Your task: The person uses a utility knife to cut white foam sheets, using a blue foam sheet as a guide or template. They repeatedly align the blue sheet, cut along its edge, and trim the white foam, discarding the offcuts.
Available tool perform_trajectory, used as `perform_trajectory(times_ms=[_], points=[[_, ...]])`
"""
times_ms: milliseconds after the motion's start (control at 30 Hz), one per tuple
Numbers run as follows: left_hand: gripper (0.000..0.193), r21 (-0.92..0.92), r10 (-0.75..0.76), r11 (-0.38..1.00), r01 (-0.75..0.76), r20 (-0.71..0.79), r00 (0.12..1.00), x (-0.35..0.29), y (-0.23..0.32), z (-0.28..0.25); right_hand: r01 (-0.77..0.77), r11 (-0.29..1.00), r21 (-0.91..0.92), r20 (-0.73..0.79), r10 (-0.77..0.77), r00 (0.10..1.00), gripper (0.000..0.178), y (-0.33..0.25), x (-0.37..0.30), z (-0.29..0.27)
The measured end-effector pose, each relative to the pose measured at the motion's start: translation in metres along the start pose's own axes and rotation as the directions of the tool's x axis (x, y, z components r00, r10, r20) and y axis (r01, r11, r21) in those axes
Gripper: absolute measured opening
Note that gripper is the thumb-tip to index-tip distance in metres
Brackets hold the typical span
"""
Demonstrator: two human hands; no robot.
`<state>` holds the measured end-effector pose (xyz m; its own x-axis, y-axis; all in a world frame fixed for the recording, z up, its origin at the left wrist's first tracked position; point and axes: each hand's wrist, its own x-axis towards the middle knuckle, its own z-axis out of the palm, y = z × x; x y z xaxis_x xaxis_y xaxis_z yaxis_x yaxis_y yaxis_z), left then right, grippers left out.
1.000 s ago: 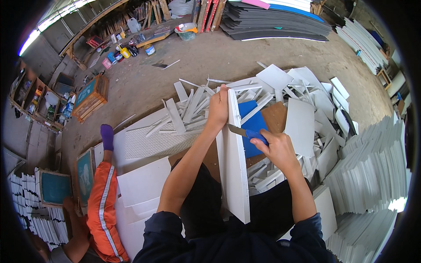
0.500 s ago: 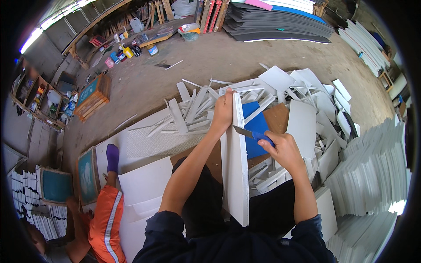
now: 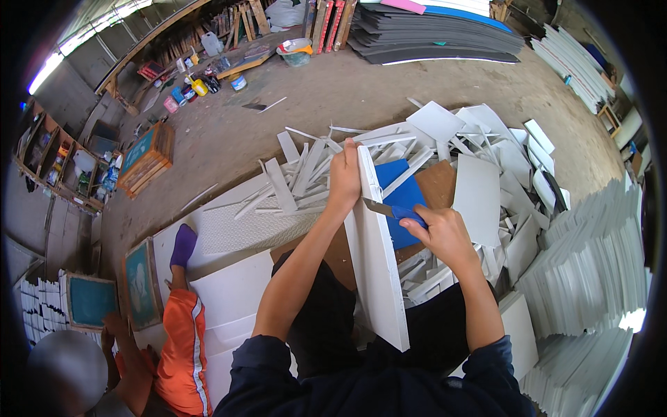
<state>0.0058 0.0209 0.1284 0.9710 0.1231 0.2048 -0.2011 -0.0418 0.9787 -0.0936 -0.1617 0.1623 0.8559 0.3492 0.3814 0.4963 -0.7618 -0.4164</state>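
Observation:
My left hand (image 3: 345,174) grips the far end of a stack of white foam sheets (image 3: 379,267), held on edge between my knees. A utility knife (image 3: 401,213) with a blue handle is in my right hand (image 3: 445,236), its fingers wrapped round the grip. The blade points left and meets the long upper edge of the sheets, just nearer to me than my left hand. Beyond and under the sheets lie a blue sheet (image 3: 399,184) and a brown board (image 3: 436,193). Whether the blade is cutting in I cannot tell.
White offcuts (image 3: 302,174) are heaped ahead and to the right. Tall stacks of thin white sheets (image 3: 590,257) stand close at my right. At lower left another person in orange trousers (image 3: 182,347) sits beside framed green screens (image 3: 92,299). Dark sheets (image 3: 431,35) are piled at the back.
The near end of the white sheets has swung right, while my left hand and the far end shifted slightly left. The knife moved a little left with my right hand. The other person leaned forward.

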Motion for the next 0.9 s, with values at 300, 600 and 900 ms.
perform_trajectory(times_ms=[300, 600, 900], points=[[0.056, -0.004, 0.069, 0.998, -0.069, -0.051, 0.996, -0.007, -0.002, 0.010, 0.036, 0.999, -0.033, -0.074, -0.038, 0.997, 0.043, 0.001, 0.001, 0.007], [0.058, -0.145, -0.014, 0.989, 0.021, 0.053, 0.999, -0.001, -0.018, 0.008, 0.025, 0.998, -0.055, -0.094, -0.030, 0.995, 0.043, -0.001, 0.004, 0.004], [0.059, -0.081, 0.002, 0.997, 0.001, 0.036, 0.999, 0.000, -0.010, 0.005, 0.014, 0.996, -0.086, -0.125, -0.025, 0.992, 0.044, 0.005, 0.001, 0.001]])
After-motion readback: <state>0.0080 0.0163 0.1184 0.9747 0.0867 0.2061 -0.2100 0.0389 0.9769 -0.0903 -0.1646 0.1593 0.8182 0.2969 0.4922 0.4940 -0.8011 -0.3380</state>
